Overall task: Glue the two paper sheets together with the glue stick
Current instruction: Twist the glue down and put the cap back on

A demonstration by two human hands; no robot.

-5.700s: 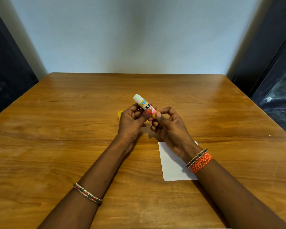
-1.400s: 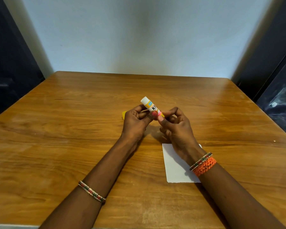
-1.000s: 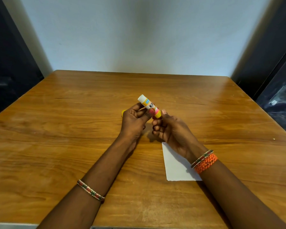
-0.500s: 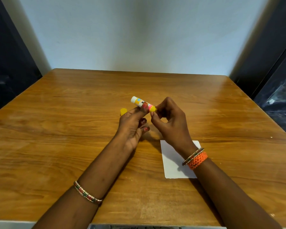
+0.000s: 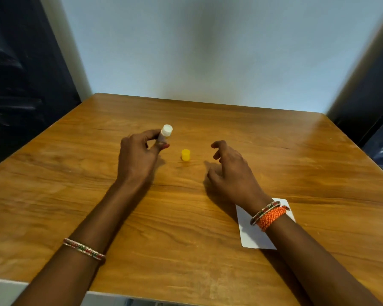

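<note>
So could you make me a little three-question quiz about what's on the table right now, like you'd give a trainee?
1. True or false: the left hand holds the glue stick above the table.
2. Which of these is the yellow cap doing?
A. sitting on the glue stick
B. standing alone on the table between the two hands
C. held in the right hand
3. Fill in the missing word: the white paper lies partly under the right ____.

Key
1. True
2. B
3. wrist; the hand itself is open and holds nothing.
</note>
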